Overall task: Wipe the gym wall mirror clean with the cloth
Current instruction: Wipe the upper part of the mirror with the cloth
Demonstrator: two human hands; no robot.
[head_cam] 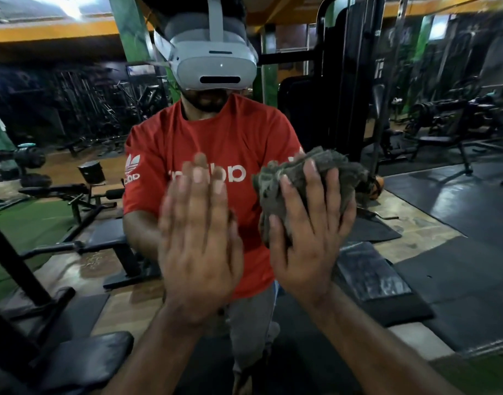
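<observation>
The wall mirror (415,195) fills almost the whole view right in front of me. It reflects a person in a red shirt with a white headset. My right hand (307,240) presses a bunched grey cloth (298,181) against the glass at mid height, fingers spread over it. My left hand (199,240) is raised flat beside it, fingers straight and close together, holding nothing. It looks slightly blurred. Whether its palm touches the glass I cannot tell.
The mirror reflects gym gear: weight benches (102,240) at the left, a black cable machine (347,81) behind the person, dark floor mats (458,218) at the right, a green pillar (130,29). A black padded bench (85,360) sits low at my left.
</observation>
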